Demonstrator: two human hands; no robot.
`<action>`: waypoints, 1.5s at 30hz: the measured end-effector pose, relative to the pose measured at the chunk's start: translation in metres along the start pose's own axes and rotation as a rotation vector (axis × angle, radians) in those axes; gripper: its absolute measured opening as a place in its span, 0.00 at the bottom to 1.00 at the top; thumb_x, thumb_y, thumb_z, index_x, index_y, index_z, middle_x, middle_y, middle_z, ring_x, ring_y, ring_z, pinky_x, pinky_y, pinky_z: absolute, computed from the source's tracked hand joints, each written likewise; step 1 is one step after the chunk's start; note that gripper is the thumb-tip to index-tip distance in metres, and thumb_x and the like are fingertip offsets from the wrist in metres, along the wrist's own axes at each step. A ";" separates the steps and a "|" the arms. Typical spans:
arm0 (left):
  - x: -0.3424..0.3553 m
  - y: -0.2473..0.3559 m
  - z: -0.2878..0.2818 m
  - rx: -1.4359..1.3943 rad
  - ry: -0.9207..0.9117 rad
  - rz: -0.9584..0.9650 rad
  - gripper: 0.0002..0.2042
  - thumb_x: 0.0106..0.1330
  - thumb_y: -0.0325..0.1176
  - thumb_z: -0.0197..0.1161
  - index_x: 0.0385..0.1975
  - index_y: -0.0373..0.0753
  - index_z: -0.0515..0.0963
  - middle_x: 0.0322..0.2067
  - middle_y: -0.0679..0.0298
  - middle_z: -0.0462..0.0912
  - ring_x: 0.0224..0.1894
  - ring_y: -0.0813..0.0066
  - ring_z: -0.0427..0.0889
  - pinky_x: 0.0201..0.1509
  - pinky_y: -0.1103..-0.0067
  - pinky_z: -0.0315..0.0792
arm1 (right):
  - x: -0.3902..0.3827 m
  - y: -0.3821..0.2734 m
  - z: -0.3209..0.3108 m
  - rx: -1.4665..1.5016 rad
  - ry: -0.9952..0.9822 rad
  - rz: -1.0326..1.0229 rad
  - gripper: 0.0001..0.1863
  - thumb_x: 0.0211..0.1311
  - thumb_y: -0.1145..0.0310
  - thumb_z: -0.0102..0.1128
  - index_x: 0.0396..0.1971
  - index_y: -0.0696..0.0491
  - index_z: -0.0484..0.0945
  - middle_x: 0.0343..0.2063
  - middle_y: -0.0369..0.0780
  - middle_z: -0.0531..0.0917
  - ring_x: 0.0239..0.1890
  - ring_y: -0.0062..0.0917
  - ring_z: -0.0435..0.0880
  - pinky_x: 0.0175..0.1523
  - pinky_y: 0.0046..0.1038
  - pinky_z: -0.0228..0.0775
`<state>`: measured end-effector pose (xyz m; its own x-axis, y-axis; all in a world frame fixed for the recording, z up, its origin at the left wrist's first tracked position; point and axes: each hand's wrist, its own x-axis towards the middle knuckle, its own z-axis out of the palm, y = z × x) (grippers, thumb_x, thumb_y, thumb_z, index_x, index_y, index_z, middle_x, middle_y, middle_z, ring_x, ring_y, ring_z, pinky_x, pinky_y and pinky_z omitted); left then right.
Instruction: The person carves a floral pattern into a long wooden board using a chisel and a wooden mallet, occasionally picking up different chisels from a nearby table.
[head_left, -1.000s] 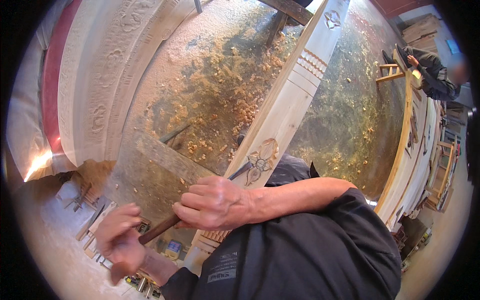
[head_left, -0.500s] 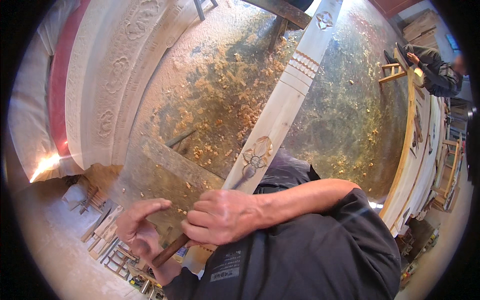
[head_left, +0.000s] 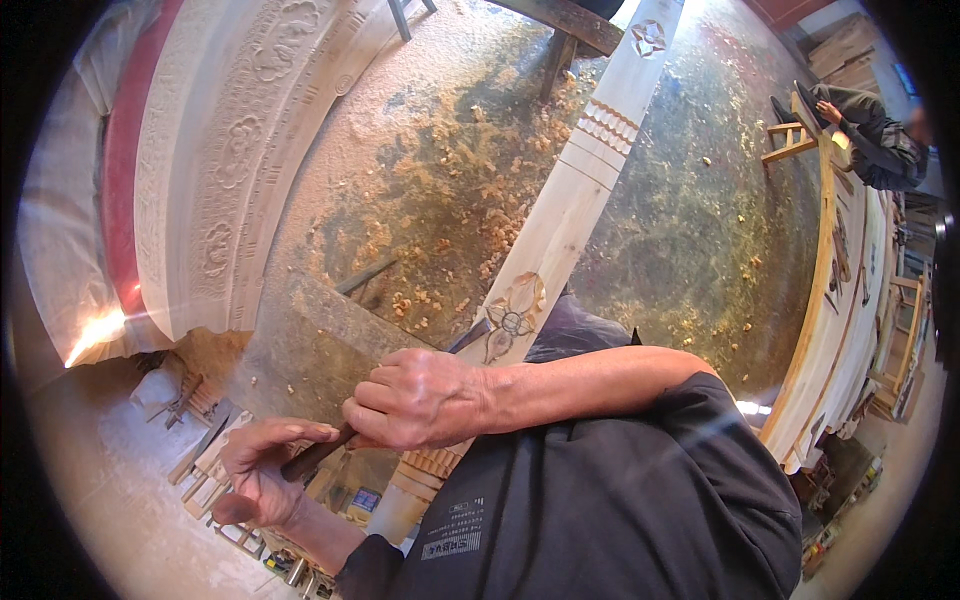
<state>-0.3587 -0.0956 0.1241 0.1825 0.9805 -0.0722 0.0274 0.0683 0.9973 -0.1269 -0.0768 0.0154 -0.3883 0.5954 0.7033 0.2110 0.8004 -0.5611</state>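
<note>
A long pale wooden board (head_left: 553,230) runs diagonally from my body toward the far side, with a flower carving (head_left: 513,322) near me. My right hand (head_left: 420,400) is wrapped round the shaft of a carving chisel (head_left: 468,338), its blade tip at the left edge of the flower. My left hand (head_left: 265,465) is curled at the rear of the chisel's brown handle (head_left: 318,455), its fingertips close to my right hand. A rounded reddish-brown end (head_left: 235,510) shows below the left palm; I cannot tell what it belongs to.
Wood shavings (head_left: 465,225) litter the floor. A large carved panel (head_left: 225,170) stands at the left. Another person (head_left: 875,140) sits at the far right beside a long workbench (head_left: 835,330) with tools. A dark wooden trestle (head_left: 570,35) is at the far end.
Both hands have shifted left and slightly away from my body. The chisel blade has moved left across the flower to its edge. My left fingers have closed in on the handle.
</note>
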 end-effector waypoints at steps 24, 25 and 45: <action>0.020 0.000 -0.003 0.006 0.017 0.045 0.60 0.53 0.92 0.46 0.39 0.23 0.85 0.27 0.41 0.86 0.26 0.50 0.90 0.32 0.61 0.89 | 0.004 -0.004 -0.002 0.018 -0.016 0.140 0.14 0.62 0.60 0.66 0.26 0.52 0.73 0.22 0.37 0.76 0.27 0.31 0.84 0.30 0.35 0.77; 0.020 0.000 -0.004 0.008 0.015 0.034 0.60 0.53 0.92 0.46 0.39 0.23 0.85 0.27 0.41 0.86 0.27 0.50 0.90 0.33 0.61 0.89 | 0.005 -0.004 -0.003 0.032 -0.018 0.153 0.14 0.62 0.60 0.66 0.27 0.52 0.73 0.22 0.38 0.76 0.27 0.32 0.84 0.30 0.36 0.78; 0.030 -0.008 -0.018 0.184 0.087 0.277 0.59 0.61 0.90 0.37 0.46 0.25 0.82 0.34 0.44 0.87 0.34 0.49 0.88 0.46 0.56 0.84 | 0.004 -0.001 -0.005 0.028 -0.008 0.220 0.16 0.60 0.58 0.71 0.28 0.52 0.74 0.24 0.38 0.77 0.27 0.32 0.84 0.30 0.36 0.77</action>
<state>-0.3711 -0.0636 0.1141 0.1231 0.9698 0.2104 0.1671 -0.2293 0.9589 -0.1238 -0.0748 0.0206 -0.3425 0.7547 0.5595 0.2664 0.6491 -0.7125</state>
